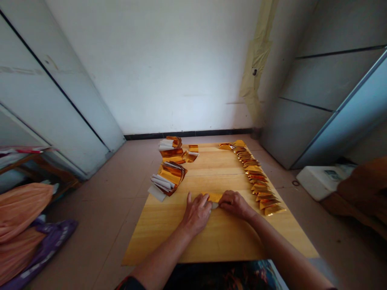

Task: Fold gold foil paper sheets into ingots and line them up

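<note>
Working view: pale wooden counter [217, 245] carries gold-foil paper. Folded gold-foil pieces [256, 181] lie in overlapping row along right edge; curled stacks of white-and-gold paper [167, 179] sit at far left. Left hand [196, 213] and right hand [236, 204] close together mid-counter, fingers [206, 200] of both nearly closed, pinching gold-foil sheet [214, 197] between them, white paper edge [215, 206] showing beneath. Orange bag [21, 213] and purple bag [51, 245] on floor left of counter, contents hidden.

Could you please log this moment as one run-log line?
left hand: on gold foil paper | right hand: on same paper | wooden board: folded gold pieces
</note>
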Available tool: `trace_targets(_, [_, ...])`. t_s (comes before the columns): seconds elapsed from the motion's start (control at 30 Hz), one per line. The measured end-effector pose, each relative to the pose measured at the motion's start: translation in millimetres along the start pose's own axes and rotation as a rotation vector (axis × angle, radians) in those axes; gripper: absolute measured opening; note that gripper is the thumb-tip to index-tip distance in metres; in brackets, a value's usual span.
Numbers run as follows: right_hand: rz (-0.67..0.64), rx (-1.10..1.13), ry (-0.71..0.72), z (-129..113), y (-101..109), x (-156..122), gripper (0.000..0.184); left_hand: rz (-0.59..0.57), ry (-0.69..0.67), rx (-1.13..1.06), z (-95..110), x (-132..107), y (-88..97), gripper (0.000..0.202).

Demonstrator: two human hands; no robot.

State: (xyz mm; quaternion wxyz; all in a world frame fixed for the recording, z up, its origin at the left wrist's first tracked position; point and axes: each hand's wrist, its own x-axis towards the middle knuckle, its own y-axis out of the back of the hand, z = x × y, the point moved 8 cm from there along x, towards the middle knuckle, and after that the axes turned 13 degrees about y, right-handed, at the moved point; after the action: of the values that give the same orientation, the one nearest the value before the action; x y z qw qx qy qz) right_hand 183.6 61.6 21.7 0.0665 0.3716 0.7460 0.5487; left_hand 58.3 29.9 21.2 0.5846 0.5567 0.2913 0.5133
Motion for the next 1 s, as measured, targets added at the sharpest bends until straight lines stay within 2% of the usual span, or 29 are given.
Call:
trace_targets(0.3, [-0.049,0.019,-0.206,13.1,-2.9,6.4,0.010,-0.061,-0.019,0.034,5.8,-3.0,2.0,0.024])
trace_targets(0.43, [-0.068,0.012,-0.189,14.0,-4.4,7.9,0.011,-0.060,-0.027,0.016,4.7,-3.2,3.9,0.026])
trace_targets(0.67, [-0.094,-0.010,-0.071,7.3,-9.2,12.4,0.016,-0.051,-0.038,-0.030,6.9,-2.3,5.3,0.022])
trace_targets(1.0, [-0.091,0.052,-0.230,16.3,-11.2,14.0,0.013,-0.066,-0.036,-0.003,8.3,0.0,1.3,0.020])
